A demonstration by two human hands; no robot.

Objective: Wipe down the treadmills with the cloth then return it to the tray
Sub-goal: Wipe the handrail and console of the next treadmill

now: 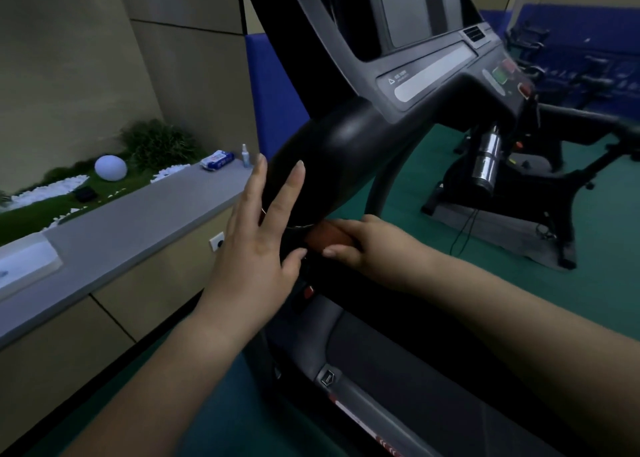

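A black treadmill fills the middle, its thick left handrail (332, 158) curving down from the console (443, 65). My left hand (256, 234) lies flat with straight fingers against the outer side of that handrail. Just below the rail, my right hand (363, 245) grips an orange-brown cloth (323, 236) and presses it to the underside of the handrail. Only a small part of the cloth shows between my fingers. A translucent tray (27, 266) sits on the grey ledge at the far left.
The grey ledge (138, 210) runs along the left wall, carrying a pack of wipes (217, 160) and a small spray bottle (245, 155). An exercise bike (512, 179) stands on the green floor to the right. The treadmill deck (398, 363) lies below my arms.
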